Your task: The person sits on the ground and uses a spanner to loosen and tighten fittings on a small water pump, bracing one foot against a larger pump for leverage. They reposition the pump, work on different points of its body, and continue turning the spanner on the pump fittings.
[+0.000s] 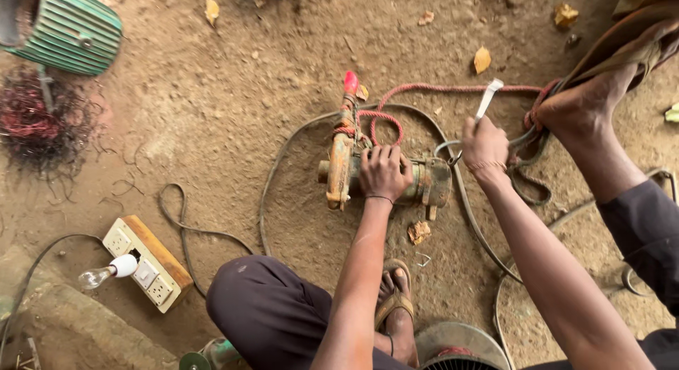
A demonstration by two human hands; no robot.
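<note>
With your left hand (pixel 384 173) pressed flat on the rusty pump (pixel 385 180) mid-floor and your right hand (pixel 484 147) clenched on the metal tool (pixel 487 100), a slip could gouge the cable (pixel 467 214).

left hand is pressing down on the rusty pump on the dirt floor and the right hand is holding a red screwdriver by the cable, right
Not quite. The head view shows the left hand resting on the rusty pump on the dirt floor, but the right hand holds a pale, whitish tool, not a red screwdriver, by the cable. The red thing is the rope tied to the pump.
</note>
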